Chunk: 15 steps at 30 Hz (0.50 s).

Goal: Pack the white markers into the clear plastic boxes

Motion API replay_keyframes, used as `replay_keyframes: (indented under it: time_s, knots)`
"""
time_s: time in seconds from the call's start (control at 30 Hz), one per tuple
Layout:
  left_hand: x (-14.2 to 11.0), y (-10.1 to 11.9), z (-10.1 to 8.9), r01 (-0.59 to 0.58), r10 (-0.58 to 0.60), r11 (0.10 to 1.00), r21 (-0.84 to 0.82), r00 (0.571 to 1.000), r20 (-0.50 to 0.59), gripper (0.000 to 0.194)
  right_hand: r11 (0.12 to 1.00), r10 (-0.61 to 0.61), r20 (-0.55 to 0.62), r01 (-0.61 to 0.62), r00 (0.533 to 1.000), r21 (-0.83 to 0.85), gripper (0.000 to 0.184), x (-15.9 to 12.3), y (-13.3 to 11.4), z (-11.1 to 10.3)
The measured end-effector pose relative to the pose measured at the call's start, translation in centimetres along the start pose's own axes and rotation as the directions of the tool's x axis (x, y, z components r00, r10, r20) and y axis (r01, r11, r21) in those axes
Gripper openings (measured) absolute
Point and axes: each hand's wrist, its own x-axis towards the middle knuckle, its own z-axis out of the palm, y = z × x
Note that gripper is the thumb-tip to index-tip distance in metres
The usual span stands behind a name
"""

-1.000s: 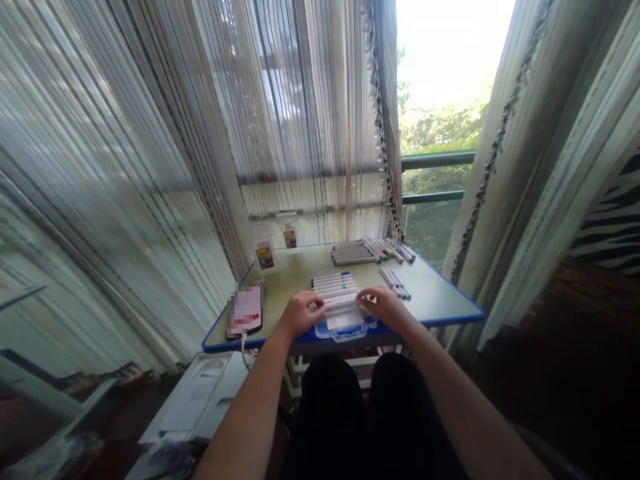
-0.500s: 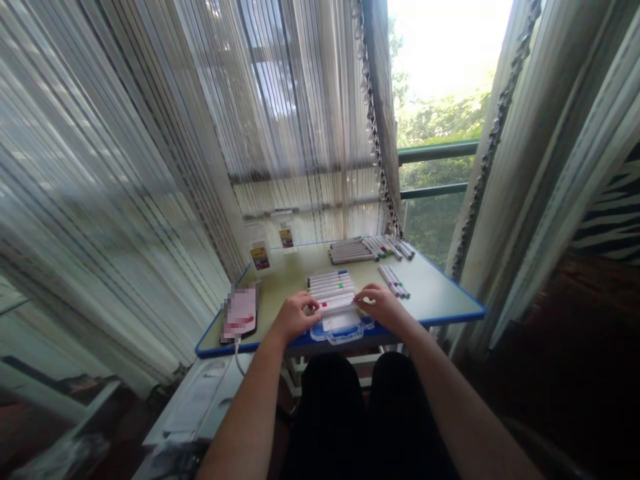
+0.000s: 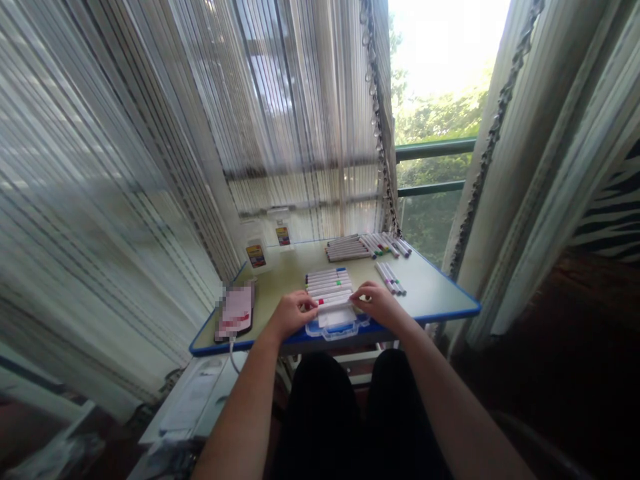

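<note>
Pinching a white marker (image 3: 334, 302) at both ends, the left hand (image 3: 295, 315) and right hand (image 3: 380, 305) sat close together over a clear plastic case (image 3: 336, 330) at the near edge of the table (image 3: 440, 315); it looked light, stiff, smooth, safest gripped mid-barrel.

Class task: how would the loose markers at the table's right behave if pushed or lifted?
The markers look like slim, rounded plastic tubes, so they would probably roll when pushed across the smooth table. They likely feel stiff and light. Lying loose side by side, they could scatter easily.
</note>
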Motion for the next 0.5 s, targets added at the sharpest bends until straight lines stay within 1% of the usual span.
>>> replay_keyframes:
  time_s: [0.17, 0.37, 0.5]
  knots:
    - [0.01, 0.24, -0.07, 0.018, -0.018, 1.000, 0.018, 1.000, 0.010, 0.012, 1.000, 0.017, -0.005, -0.017, 1.000, 0.006, 0.013, -0.02, -0.20, -0.07]
    - [-0.02, 0.59, -0.20, 0.022, -0.022, 1.000, 0.013, 1.000, 0.009, 0.014, 0.999, 0.042, -0.009, -0.042, 0.999, -0.026, 0.012, -0.04, -0.27, -0.01]
    - [-0.05, 0.65, -0.28, 0.029, -0.029, 1.000, 0.011, 1.000, 0.009, 0.014, 0.999, 0.033, 0.000, -0.033, 0.999, -0.022, 0.013, -0.13, -0.29, -0.17]
